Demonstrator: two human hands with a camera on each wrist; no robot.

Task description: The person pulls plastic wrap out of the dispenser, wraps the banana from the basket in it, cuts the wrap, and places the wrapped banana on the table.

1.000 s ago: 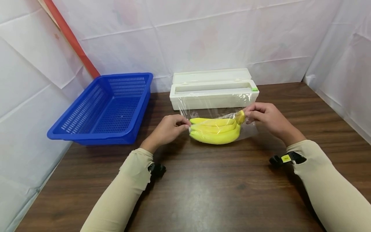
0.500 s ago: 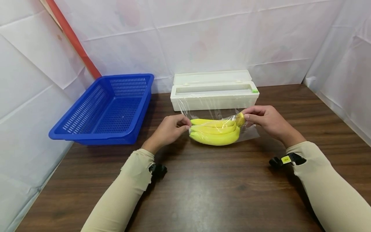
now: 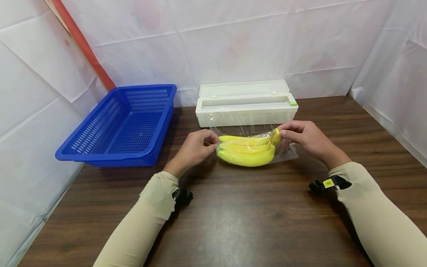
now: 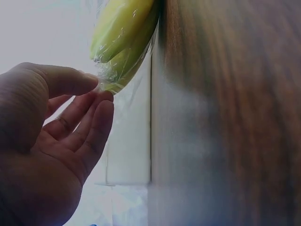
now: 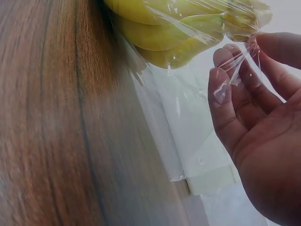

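Note:
A bunch of yellow bananas (image 3: 247, 150) lies on the table, wrapped in clear plastic wrap (image 3: 283, 154). My left hand (image 3: 198, 148) pinches gathered wrap at the green-tipped end; the left wrist view shows thumb and fingertips meeting on the film just below the banana tips (image 4: 117, 70). At the stem end my right hand (image 3: 305, 137) pinches the wrap, and in the right wrist view the film bunches into tight creases between thumb and finger beside the stem (image 5: 240, 21). Film also stretches from the bananas back to the white wrap dispenser box (image 3: 247, 118).
The dispenser box stands behind the bananas with its lid (image 3: 245, 87) raised and a green slider (image 3: 293, 104) at its right end. To the left is a blue perforated basket (image 3: 150, 150). White sheeting (image 3: 233, 44) hangs behind the brown wooden table (image 3: 240, 215).
Both hands stay at the two ends of the bunch, with only slight shifts. The left hand's fingers have moved a little, and the film at that end looks more gathered.

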